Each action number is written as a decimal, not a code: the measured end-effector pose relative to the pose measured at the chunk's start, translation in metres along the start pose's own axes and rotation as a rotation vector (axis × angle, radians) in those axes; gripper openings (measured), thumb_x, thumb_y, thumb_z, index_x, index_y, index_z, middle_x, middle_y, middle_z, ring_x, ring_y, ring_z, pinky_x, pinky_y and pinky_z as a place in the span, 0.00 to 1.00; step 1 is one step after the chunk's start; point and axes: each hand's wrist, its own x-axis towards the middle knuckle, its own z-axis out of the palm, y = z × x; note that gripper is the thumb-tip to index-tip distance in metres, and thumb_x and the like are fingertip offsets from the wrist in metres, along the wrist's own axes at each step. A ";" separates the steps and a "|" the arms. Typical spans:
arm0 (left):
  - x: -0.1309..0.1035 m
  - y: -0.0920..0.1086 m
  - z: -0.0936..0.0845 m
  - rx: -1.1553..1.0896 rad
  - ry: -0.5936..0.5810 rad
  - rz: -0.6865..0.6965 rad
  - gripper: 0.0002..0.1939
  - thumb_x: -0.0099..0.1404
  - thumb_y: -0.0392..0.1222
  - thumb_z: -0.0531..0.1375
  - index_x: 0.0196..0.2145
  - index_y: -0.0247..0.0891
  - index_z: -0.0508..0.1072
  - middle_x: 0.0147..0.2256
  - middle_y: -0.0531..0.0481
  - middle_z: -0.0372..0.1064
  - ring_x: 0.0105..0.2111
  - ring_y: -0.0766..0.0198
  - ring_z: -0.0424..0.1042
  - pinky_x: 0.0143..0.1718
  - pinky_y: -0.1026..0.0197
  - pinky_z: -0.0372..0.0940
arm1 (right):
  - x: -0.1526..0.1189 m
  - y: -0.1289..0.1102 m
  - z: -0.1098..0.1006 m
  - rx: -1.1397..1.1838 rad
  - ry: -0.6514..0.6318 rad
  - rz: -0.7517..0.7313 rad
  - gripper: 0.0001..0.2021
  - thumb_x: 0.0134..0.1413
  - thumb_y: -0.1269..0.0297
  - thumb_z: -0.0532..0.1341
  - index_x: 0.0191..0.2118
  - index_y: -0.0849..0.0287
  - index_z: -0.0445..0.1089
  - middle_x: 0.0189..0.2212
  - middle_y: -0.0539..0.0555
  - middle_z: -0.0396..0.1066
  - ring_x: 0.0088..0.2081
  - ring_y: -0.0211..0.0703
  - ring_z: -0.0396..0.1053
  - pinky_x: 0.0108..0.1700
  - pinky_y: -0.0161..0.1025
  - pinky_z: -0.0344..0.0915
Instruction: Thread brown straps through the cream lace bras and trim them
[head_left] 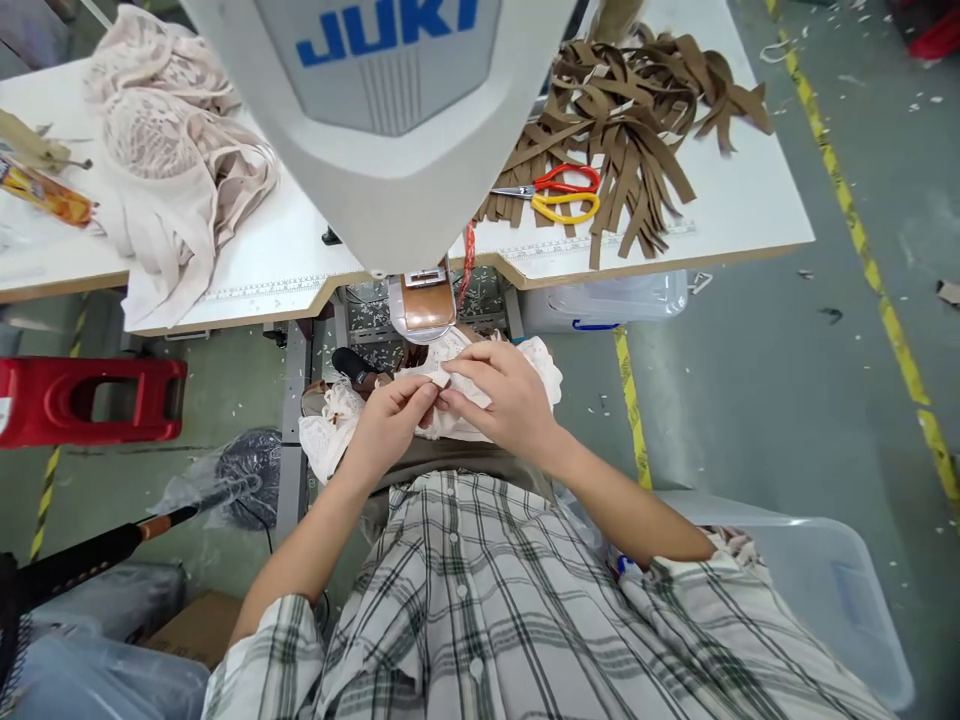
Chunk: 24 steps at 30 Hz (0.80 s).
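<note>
Left hand [394, 420] and right hand [514, 400] pinch a pale fabric piece [440, 378] over the lap [465, 456], off the near edge of the counter [750, 195]: too light a grip, and it could slip onto the lace garment [541, 368]!

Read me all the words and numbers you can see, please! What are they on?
"JUKI", in blue on the white machine.
Ruler marks on the white table: too small to read.
Print on the orange packet: too blurred.
Marks on the floor tape: too blurred.
</note>
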 end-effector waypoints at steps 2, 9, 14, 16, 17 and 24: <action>-0.001 0.002 -0.001 0.126 0.038 0.047 0.16 0.71 0.49 0.55 0.32 0.37 0.75 0.23 0.55 0.62 0.24 0.69 0.59 0.28 0.65 0.55 | 0.000 0.000 0.003 -0.005 -0.036 -0.024 0.10 0.63 0.63 0.60 0.47 0.59 0.74 0.41 0.58 0.72 0.43 0.46 0.70 0.45 0.44 0.68; 0.001 0.008 -0.002 0.408 0.050 0.170 0.15 0.71 0.42 0.53 0.28 0.37 0.70 0.25 0.54 0.67 0.25 0.68 0.62 0.29 0.64 0.55 | 0.008 0.009 0.003 -0.013 -0.123 -0.133 0.13 0.64 0.65 0.59 0.52 0.57 0.71 0.45 0.59 0.71 0.47 0.47 0.69 0.48 0.45 0.67; 0.002 0.010 -0.004 0.489 0.032 0.182 0.14 0.70 0.40 0.52 0.26 0.38 0.69 0.23 0.55 0.66 0.24 0.67 0.62 0.29 0.64 0.55 | 0.019 0.015 -0.005 -0.046 -0.242 -0.222 0.06 0.64 0.65 0.58 0.43 0.58 0.72 0.47 0.61 0.70 0.52 0.50 0.67 0.53 0.49 0.65; 0.002 0.010 -0.004 0.480 0.028 0.168 0.15 0.70 0.41 0.52 0.26 0.38 0.69 0.23 0.55 0.66 0.24 0.67 0.62 0.29 0.64 0.54 | 0.021 0.016 -0.006 -0.043 -0.241 -0.211 0.05 0.64 0.64 0.59 0.38 0.58 0.71 0.46 0.60 0.70 0.51 0.49 0.67 0.53 0.49 0.65; 0.003 0.010 -0.004 0.469 0.026 0.157 0.15 0.70 0.41 0.52 0.26 0.38 0.69 0.23 0.55 0.66 0.24 0.67 0.62 0.28 0.63 0.54 | 0.021 0.017 -0.005 -0.033 -0.241 -0.192 0.05 0.63 0.63 0.60 0.38 0.58 0.71 0.46 0.60 0.70 0.51 0.49 0.67 0.53 0.48 0.65; 0.012 0.001 -0.003 0.276 0.093 0.094 0.18 0.68 0.51 0.56 0.24 0.38 0.67 0.22 0.55 0.63 0.24 0.68 0.60 0.27 0.64 0.55 | -0.002 0.007 0.016 0.060 -0.005 -0.092 0.05 0.62 0.67 0.61 0.35 0.56 0.74 0.36 0.54 0.74 0.40 0.42 0.71 0.43 0.41 0.67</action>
